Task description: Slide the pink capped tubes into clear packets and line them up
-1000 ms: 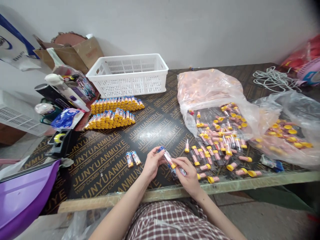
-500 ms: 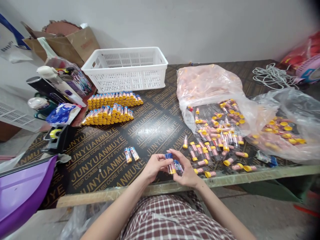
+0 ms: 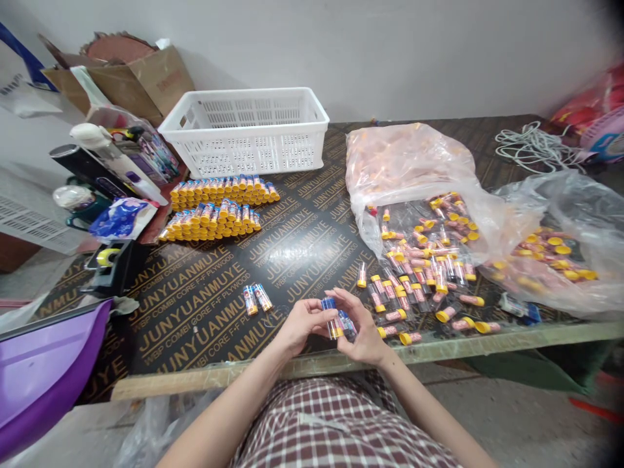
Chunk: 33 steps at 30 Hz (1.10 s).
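Over the table's front edge, my left hand pinches a small clear tube with a yellow end and a blue upper end, between thumb and fingers. My right hand curls round the other side of the same tube, its fingertips at the top and its thumb low down. Printed blue-and-white pieces show inside the right hand; their kind is partly hidden. Two finished-looking blue-and-yellow tubes lie to the left of my hands. Loose yellow-capped tubes with pink contents lie scattered to the right.
Stacked blue-and-yellow tubes lie in front of a white plastic basket. A tape dispenser and a purple dustpan-like piece are at left. Plastic bags of tubes and a coiled cord are at right.
Both hands stay almost still around the tube, with at most slight finger movement. The view has shifted very slightly; nothing has visibly been put down or picked up.
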Tool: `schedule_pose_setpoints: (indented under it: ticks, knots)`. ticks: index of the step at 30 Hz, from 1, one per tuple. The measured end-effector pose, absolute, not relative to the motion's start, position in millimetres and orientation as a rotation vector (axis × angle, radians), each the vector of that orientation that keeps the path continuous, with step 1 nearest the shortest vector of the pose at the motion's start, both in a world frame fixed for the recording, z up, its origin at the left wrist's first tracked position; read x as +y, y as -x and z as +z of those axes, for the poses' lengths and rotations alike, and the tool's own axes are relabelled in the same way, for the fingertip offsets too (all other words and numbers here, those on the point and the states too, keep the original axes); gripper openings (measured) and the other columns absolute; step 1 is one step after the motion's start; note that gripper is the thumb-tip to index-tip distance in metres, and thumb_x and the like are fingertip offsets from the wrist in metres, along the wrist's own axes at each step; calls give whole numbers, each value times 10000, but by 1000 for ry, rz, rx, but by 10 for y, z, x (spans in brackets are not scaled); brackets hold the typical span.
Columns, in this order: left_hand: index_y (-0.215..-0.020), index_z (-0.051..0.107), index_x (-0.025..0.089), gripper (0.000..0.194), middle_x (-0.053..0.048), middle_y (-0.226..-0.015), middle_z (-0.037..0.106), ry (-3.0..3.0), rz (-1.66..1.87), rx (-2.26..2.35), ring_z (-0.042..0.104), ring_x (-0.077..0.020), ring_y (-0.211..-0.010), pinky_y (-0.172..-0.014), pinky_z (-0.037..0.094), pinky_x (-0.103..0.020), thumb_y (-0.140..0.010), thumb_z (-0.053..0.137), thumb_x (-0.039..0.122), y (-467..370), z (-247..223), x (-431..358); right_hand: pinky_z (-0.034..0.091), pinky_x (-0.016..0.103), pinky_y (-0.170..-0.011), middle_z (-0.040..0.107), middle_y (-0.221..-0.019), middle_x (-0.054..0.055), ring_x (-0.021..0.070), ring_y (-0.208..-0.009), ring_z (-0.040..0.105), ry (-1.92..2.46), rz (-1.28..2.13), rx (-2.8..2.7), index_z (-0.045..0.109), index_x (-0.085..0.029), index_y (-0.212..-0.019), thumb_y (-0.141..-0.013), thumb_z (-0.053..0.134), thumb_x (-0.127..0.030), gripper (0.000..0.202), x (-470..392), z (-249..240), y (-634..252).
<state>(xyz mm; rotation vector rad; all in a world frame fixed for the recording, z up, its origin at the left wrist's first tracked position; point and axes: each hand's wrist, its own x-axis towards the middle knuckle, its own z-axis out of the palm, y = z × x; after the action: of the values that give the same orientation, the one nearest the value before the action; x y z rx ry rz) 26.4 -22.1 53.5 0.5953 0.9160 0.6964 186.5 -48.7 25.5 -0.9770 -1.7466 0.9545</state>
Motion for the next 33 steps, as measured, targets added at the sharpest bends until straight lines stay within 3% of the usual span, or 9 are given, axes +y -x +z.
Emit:
schedule_pose_setpoints:
  ticks: [10,13,16,19,24,28,33]
  knots:
    - [-790,662,85,431,-62,-686,676,-579,734,915,620,-136,-565,-551,488,-241,-518,843,366,-262,509,-248,411,420,-1041,451,-1373,101,243,-1234,485,978,964,-1801,249,-241,-1401,-629,518,-74,834,-480,299,-1811]
    - [-753,657,103,401,-57,-655,679,-627,784,1006,615,-133,-546,-550,485,-239,-518,838,372,-125,528,-211,409,416,-1035,393,-1413,111,246,-1234,473,1015,928,-1909,199,-244,-1426,-691,609,-172,844,-385,360,-1856]
    - [-675,632,127,384,-51,-603,673,-765,894,1239,606,-143,-519,-525,470,-240,-499,830,405,273,538,-108,376,462,-1029,391,-1403,116,276,-1247,435,1244,644,-1942,236,-247,-1422,-740,667,-332,812,-190,321,-2073]
    - [-617,584,155,419,-9,-513,624,-888,1002,1632,541,-129,-441,-468,423,-239,-457,819,462,840,490,4,354,502,-971,504,-1268,140,315,-1164,470,1587,234,-1904,410,-227,-1338,-776,637,-415,634,32,153,-2388]
    - [-546,578,171,418,6,-423,551,-1091,723,2066,520,-155,-440,-475,371,-255,-466,772,532,1366,246,107,217,571,-960,614,-980,138,335,-1020,489,1922,-173,-2042,578,-181,-1156,-791,574,-493,480,225,-89,-2649]
    - [-546,578,184,407,-17,-462,582,-1242,598,2056,554,-183,-500,-516,365,-262,-502,746,552,1272,104,185,195,586,-954,640,-902,134,329,-971,489,1928,-162,-2085,584,-173,-1138,-790,562,-432,434,237,-94,-2569]
    - [-590,612,189,460,-87,-592,635,-1574,428,2231,593,-247,-632,-583,358,-290,-653,607,645,1068,240,244,190,570,-975,665,-853,90,298,-935,517,1854,38,-1917,603,-194,-1100,-759,534,-259,354,244,-71,-2497]
